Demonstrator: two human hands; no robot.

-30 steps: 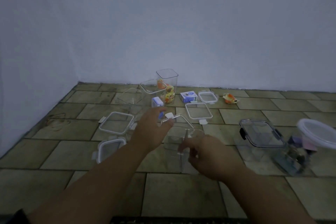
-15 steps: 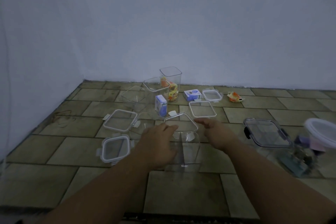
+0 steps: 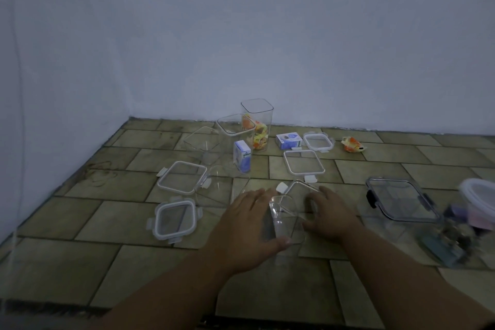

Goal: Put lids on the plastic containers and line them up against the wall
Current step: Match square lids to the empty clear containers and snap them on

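Note:
A clear plastic container [image 3: 285, 218] stands on the tiled floor between my hands. My left hand [image 3: 247, 225] wraps its left side, thumb at the near edge. My right hand [image 3: 328, 213] presses its right side. A clear lid with white tabs [image 3: 298, 186] lies tilted across its far rim. Loose lids lie around: a small grey-rimmed lid [image 3: 174, 217], a larger square lid [image 3: 183, 177], another square lid [image 3: 304, 162] and a small lid [image 3: 318, 140]. Tall open containers [image 3: 257, 123] stand near the wall, one holding orange and yellow packets.
A dark-rimmed lidded container [image 3: 401, 201] and a white-lidded tub [image 3: 479, 195] with items sit at right. Two small blue-white boxes [image 3: 242, 155] and an orange packet [image 3: 352, 143] lie on the floor. Walls meet at the back left corner.
Both hands have drawn in around the clear container; the right hand came back from the lid's far edge to the container's right side, and the left hand slid forward along its left side.

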